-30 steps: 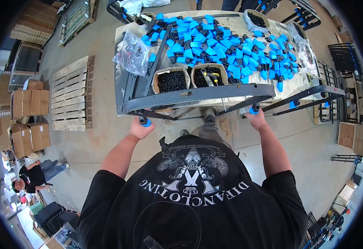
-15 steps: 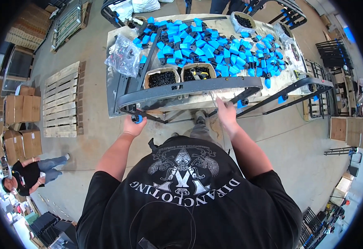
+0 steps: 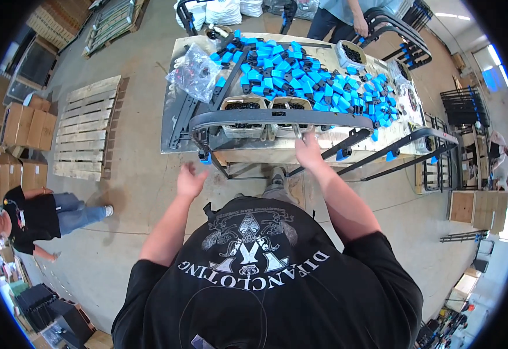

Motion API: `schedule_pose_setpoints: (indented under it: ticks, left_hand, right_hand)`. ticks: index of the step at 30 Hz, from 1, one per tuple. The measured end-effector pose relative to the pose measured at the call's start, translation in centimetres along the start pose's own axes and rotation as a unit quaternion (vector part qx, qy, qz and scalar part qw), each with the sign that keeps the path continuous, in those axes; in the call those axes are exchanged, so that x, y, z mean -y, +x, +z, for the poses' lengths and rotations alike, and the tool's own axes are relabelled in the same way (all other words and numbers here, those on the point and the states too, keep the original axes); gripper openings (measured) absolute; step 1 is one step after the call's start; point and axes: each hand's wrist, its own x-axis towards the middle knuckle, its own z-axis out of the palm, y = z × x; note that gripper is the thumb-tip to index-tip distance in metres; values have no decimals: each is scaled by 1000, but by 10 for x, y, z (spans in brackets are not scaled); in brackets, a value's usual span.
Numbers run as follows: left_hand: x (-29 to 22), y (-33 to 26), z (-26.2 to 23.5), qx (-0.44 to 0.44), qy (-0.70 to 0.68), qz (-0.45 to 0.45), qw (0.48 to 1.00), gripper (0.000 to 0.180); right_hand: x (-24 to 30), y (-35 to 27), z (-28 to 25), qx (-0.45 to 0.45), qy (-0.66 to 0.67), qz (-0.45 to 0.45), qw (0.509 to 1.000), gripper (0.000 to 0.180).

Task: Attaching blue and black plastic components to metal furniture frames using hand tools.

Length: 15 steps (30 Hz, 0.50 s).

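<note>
A black metal tube frame (image 3: 277,118) with rounded corners rests across the near edge of the worktable (image 3: 175,136). My left hand (image 3: 191,181) is just below its left corner, fingers apart and holding nothing. Closest to it is a blue-and-black plastic piece (image 3: 205,158) on the frame. My right hand (image 3: 308,152) is closed in front of the frame's right half, around a slim metal tool (image 3: 297,131) whose kind is unclear. Beyond the frame are two bins of small black parts, the left bin (image 3: 243,132) and the right bin (image 3: 291,104). A pile of blue-and-black plastic pieces (image 3: 291,72) covers the table's middle.
A second black frame (image 3: 408,139) leans at the table's right. A clear plastic bag (image 3: 194,72) lies at the left end. Across the table stands a person (image 3: 347,14) beside more frames (image 3: 399,38). Another person (image 3: 36,215) is at left, near a wooden pallet (image 3: 86,128).
My left hand has let go of the frame's left corner and opened below it. My right hand has risen slightly. The view has shifted, and the person at left has moved.
</note>
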Motion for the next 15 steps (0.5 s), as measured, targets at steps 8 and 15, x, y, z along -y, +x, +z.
schedule_pose_setpoints:
  ticks: [8,15]
  left_hand:
    - [-118,-55,-2,301,-361,-41,882,50]
    - [-152,-62,16,111,-348,105,925,37]
  right_hand:
    - [39,-86,0,326,258,128,900,25]
    - [53,-95,8,198,19,-264,944,30]
